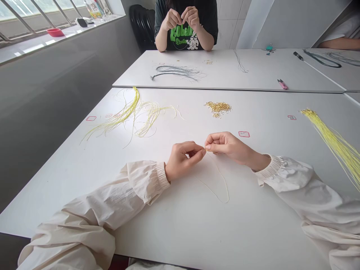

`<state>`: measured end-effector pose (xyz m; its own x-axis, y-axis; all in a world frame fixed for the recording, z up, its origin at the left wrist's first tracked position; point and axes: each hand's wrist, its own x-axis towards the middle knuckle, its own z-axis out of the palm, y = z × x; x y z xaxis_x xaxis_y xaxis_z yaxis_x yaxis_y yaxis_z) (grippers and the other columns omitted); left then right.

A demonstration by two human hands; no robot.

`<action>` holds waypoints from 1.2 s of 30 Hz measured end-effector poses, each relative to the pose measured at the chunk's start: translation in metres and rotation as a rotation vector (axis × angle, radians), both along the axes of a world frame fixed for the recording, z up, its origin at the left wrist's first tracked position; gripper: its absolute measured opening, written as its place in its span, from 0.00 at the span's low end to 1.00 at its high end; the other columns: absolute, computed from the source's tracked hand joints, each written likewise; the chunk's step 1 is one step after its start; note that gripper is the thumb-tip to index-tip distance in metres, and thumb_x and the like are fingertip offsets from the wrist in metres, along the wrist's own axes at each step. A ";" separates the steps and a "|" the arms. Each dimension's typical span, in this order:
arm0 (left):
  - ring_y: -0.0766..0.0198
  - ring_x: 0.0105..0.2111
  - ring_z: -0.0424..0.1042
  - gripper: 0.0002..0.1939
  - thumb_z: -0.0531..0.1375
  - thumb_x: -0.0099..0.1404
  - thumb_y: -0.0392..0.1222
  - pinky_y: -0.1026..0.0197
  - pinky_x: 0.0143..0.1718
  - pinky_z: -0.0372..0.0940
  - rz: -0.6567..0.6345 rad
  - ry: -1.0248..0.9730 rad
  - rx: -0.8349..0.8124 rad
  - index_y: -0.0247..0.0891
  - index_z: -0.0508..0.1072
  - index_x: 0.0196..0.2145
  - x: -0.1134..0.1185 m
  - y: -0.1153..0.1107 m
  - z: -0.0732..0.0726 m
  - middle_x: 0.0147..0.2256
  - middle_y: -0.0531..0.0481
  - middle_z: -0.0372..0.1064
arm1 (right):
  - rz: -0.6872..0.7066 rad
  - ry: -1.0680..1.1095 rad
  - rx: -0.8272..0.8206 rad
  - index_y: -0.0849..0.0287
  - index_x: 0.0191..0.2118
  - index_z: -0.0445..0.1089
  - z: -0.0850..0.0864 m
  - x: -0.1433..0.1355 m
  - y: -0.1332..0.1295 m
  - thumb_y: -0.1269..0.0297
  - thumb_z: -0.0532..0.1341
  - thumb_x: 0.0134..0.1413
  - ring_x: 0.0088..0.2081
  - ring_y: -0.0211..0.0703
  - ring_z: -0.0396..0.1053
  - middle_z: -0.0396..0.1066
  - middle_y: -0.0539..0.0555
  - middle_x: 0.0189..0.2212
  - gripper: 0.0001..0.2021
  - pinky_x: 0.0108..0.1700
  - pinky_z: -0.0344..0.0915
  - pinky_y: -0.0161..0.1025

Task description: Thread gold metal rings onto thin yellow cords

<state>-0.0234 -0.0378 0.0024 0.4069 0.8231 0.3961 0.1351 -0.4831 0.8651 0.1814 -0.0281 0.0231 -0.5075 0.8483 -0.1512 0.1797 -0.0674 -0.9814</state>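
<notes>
On our table (174, 232), our left hand (184, 159) and right hand (230, 148) pinch thin string (225, 183), likely to steady it. It loops on our side of them; gold bits (218, 107) sit beyond, perhaps for easy reach.

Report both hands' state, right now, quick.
Left hand: closed in a pinch, apparently on a thin pale-yellow thread.
Right hand: closed in a pinch, apparently on a tiny gold-coloured piece; its shape cannot be told.

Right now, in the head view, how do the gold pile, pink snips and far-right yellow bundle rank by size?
1. Far-right yellow bundle, partly out of frame
2. Gold pile
3. Pink snips
</notes>
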 end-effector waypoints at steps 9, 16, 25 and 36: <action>0.73 0.18 0.59 0.11 0.65 0.61 0.42 0.68 0.19 0.56 0.170 -0.099 -0.202 0.33 0.75 0.25 0.004 0.006 0.008 0.18 0.54 0.65 | -0.178 0.035 0.146 0.59 0.31 0.63 0.000 -0.021 -0.024 0.62 0.59 0.62 0.21 0.32 0.44 0.49 0.43 0.18 0.09 0.25 0.43 0.35; 0.72 0.19 0.61 0.11 0.65 0.61 0.44 0.68 0.19 0.57 0.185 -0.077 -0.190 0.34 0.76 0.26 0.005 0.006 0.011 0.20 0.52 0.68 | -0.288 0.063 0.139 0.57 0.41 0.64 -0.005 -0.026 -0.031 0.56 0.58 0.63 0.19 0.32 0.45 0.49 0.41 0.16 0.10 0.22 0.43 0.34; 0.73 0.18 0.61 0.12 0.65 0.62 0.45 0.68 0.20 0.58 0.079 -0.080 -0.268 0.33 0.76 0.27 0.003 0.006 0.008 0.20 0.53 0.67 | -0.277 -0.012 0.222 0.57 0.35 0.64 -0.003 -0.020 -0.024 0.57 0.58 0.63 0.18 0.31 0.42 0.47 0.42 0.15 0.10 0.21 0.40 0.34; 0.73 0.17 0.60 0.12 0.65 0.60 0.44 0.68 0.19 0.58 0.127 -0.110 -0.316 0.33 0.76 0.25 0.003 0.006 0.011 0.19 0.53 0.66 | -0.301 -0.081 0.345 0.57 0.40 0.63 -0.007 -0.019 -0.026 0.57 0.57 0.64 0.19 0.33 0.44 0.47 0.41 0.16 0.08 0.23 0.45 0.34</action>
